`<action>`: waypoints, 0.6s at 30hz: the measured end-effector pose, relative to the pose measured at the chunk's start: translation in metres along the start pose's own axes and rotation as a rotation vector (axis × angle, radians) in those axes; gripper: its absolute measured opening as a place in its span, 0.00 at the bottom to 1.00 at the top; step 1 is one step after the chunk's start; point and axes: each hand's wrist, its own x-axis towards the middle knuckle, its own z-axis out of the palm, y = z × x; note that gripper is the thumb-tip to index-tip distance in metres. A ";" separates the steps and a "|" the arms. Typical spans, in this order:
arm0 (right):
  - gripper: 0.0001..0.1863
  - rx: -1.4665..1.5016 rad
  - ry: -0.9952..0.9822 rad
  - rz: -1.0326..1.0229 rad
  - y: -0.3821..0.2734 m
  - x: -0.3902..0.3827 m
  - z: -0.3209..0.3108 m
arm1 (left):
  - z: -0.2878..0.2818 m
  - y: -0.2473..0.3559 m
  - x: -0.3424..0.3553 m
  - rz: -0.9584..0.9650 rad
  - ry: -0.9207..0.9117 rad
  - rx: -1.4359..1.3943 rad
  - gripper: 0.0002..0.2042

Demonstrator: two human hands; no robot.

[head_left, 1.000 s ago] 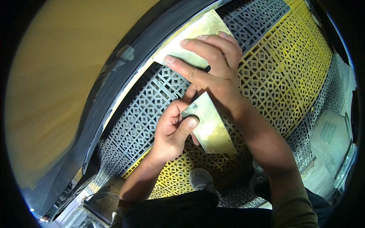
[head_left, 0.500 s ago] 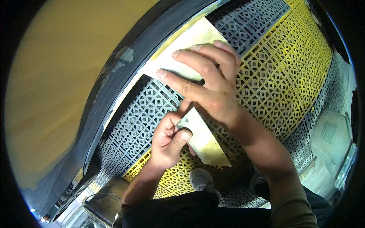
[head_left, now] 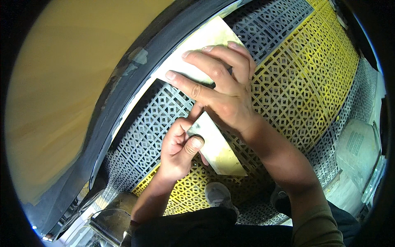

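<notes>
Pale cream sheet strip (head_left: 197,41) now pressed flat against dark curved panel edge (head_left: 123,82) by right hand (head_left: 222,94), fingers spread, slid further left than second ago. Left hand (head_left: 179,150) clamped on strip's lower end (head_left: 218,148), thumb on top. Strip drawn tauter over grey-yellow lattice floor mat (head_left: 296,82).

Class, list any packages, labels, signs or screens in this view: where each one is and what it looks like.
Pale bag or sack: far right, on the floor beyond the grid tiles; rounded, whitish-grey, with a small darker printed patch.
Tape patch: upper left, on the dark curved trim; small, grey, rough-edged.
No signs or screens show.
</notes>
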 end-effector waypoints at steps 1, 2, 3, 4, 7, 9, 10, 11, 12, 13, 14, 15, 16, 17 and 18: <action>0.25 0.000 0.004 0.010 -0.001 -0.001 0.001 | 0.000 0.000 0.001 -0.007 0.009 0.005 0.13; 0.25 0.004 0.014 0.027 -0.001 -0.002 0.003 | 0.001 0.000 0.001 -0.013 0.018 0.010 0.13; 0.24 0.001 0.015 0.037 -0.001 -0.003 0.003 | 0.002 0.000 0.002 -0.017 0.022 0.010 0.13; 0.23 -0.001 0.015 0.048 -0.001 -0.005 0.004 | 0.003 0.000 0.003 -0.021 0.026 0.011 0.13; 0.21 -0.011 -0.039 0.080 0.002 -0.011 0.005 | -0.006 -0.011 0.005 -0.076 -0.013 0.016 0.13; 0.19 -0.016 -0.106 0.113 0.009 -0.016 0.008 | -0.010 -0.016 0.009 -0.132 -0.019 -0.005 0.12; 0.19 -0.060 -0.029 0.031 0.009 -0.016 0.008 | -0.009 -0.017 0.005 -0.115 -0.016 0.002 0.12; 0.19 -0.032 -0.013 0.051 0.000 -0.019 0.000 | -0.005 -0.015 0.001 -0.097 -0.013 0.009 0.12; 0.19 -0.021 -0.031 0.070 -0.004 -0.013 -0.007 | -0.002 -0.012 0.001 -0.070 -0.028 -0.017 0.09; 0.20 -0.027 -0.002 0.056 -0.001 -0.009 -0.006 | -0.004 -0.009 0.001 -0.061 -0.041 -0.023 0.09; 0.21 -0.011 0.014 0.058 -0.007 -0.011 -0.005 | -0.002 -0.007 -0.007 -0.058 -0.018 -0.043 0.09; 0.22 -0.001 0.033 0.059 -0.012 -0.011 -0.005 | 0.001 -0.004 -0.012 -0.046 0.000 -0.061 0.09; 0.23 0.005 0.051 0.060 -0.015 -0.009 -0.004 | 0.002 -0.001 -0.013 -0.013 0.026 -0.050 0.11; 0.23 0.006 0.050 0.057 -0.015 -0.005 -0.004 | 0.004 0.001 -0.012 0.024 0.051 -0.038 0.12; 0.24 0.009 0.047 0.056 -0.017 -0.002 -0.004 | 0.003 0.005 -0.013 0.016 0.033 -0.051 0.12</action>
